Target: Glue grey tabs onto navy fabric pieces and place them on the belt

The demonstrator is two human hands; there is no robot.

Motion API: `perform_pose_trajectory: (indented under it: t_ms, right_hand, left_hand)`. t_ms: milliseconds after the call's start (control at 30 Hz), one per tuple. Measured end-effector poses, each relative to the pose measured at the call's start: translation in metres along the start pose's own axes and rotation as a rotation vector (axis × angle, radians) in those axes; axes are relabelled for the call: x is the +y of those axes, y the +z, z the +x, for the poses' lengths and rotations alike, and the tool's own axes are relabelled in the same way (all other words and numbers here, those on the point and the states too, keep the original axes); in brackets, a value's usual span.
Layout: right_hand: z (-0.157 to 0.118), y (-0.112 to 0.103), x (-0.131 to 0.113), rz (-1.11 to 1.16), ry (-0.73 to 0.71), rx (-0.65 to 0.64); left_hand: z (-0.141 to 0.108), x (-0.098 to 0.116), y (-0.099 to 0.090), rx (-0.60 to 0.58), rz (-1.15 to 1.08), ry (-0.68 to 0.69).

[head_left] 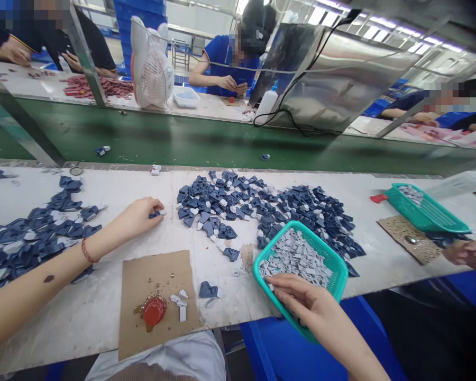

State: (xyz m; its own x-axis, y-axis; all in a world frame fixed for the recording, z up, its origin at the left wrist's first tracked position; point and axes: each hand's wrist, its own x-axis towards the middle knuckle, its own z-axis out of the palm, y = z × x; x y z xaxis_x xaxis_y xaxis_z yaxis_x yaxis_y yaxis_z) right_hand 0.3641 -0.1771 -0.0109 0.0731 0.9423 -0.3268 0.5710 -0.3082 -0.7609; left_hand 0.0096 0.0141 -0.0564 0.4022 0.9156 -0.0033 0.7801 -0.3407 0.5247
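My left hand [137,214] rests on the white bench and pinches a small dark blue plastic part [155,214] between thumb and fingers. A big pile of the same blue parts [262,206] lies just right of it. My right hand [301,296] reaches into a teal basket [339,264] of small grey pieces [297,256] that hangs over the bench's front edge; its fingertips touch the grey pieces, and whether it grips one I cannot tell. Between my arms lies a cardboard sheet [158,275] with a red blob [154,311] and white pieces [180,301].
Another heap of blue parts [31,233] lies at the left. A second teal basket [424,209] and a cardboard sheet [408,238] sit at the right, near another person's hand [466,254]. A green conveyor belt [206,140] runs behind the bench; a white fan [153,66] and several workers beyond.
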Motion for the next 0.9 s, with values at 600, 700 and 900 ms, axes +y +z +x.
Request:
perform_pose_trajectory:
  t_ms: [600,700,900]
  right_hand:
    - [0.010,-0.009,0.004,0.008,0.077,0.064]
    - [0.009,-0.001,0.000,0.035,0.067,0.146]
    - [0.001,0.008,-0.014,-0.029,0.051,0.185]
  left_hand:
    - [-0.083,0.028,-0.033,0.032,-0.876,-0.429]
    - [-0.102,0.029,-0.028,0.085,-1.086,-0.512]
    - [-0.132,0.039,-0.009,0.130,-1.432,-0.707]
